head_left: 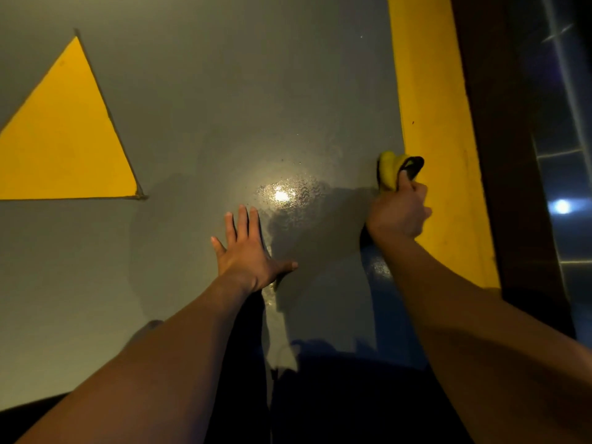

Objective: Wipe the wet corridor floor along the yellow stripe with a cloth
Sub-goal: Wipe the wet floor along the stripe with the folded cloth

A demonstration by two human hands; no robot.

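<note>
A grey corridor floor [224, 107] fills the view, with a wet, shiny patch [285, 195] reflecting a light near the middle. A broad yellow stripe [429, 91] runs along the right side, from the top down. My right hand [398, 213] grips a bunched yellow and dark cloth [392, 169] at the stripe's left edge, the cloth sticking out beyond my fist. My left hand [246, 251] lies flat on the floor with fingers spread, just left of and below the wet patch.
A yellow triangle [64, 139] is painted on the floor at the left. Right of the stripe runs a dark brown border [506, 155], then a glossy dark surface [563, 187] with light reflections. My dark-clad legs fill the bottom middle.
</note>
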